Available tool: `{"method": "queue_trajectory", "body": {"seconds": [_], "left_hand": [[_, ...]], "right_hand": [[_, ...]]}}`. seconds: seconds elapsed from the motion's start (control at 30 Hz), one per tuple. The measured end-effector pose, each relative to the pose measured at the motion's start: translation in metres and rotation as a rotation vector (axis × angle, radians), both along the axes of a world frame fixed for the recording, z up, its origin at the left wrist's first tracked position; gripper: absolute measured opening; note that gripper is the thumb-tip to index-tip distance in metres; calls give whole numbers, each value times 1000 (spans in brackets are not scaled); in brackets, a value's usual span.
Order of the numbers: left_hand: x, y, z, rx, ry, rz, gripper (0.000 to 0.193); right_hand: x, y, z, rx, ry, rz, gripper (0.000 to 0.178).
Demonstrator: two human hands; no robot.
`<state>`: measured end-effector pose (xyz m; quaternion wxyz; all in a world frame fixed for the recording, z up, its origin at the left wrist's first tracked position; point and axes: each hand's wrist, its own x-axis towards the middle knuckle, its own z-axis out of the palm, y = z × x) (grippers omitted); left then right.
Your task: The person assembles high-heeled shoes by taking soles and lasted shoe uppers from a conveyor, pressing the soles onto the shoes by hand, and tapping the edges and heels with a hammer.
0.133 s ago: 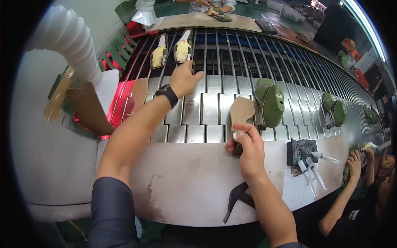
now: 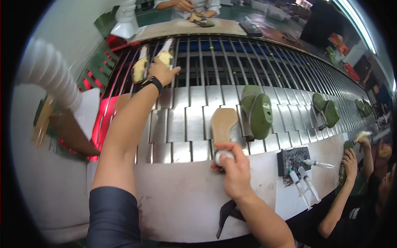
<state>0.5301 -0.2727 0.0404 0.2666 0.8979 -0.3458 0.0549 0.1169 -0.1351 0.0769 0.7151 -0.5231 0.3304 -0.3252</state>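
The scene is bright in the middle and dark all around its round rim. A long strip light [image 2: 359, 25] glows white at the far right. The metal slats [image 2: 186, 120] shine with pale glare, and a red glow [image 2: 101, 120] shows at the left. Straight lines bend near the rim. The white hose [image 2: 51, 74] at the left looks soft and blurry.
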Motion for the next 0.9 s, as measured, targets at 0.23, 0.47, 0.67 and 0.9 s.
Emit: {"method": "queue_trajectory", "body": {"seconds": [0.23,0.47,0.67,0.9], "left_hand": [[29,-21,-47,-101,1,287,115],[-33,85,27,-145,-12,-80,101],[-145,293,59,-347,-167,-270,102],[-276,485,51,-111,-322,-379,106]], "right_hand": [[7,5,-1,25,18,50,27],[7,-3,-2,-287,-107,105,53],[-2,23,26,-481,-224,171,63],[-6,45,34,-794,-233,209,66]]}}
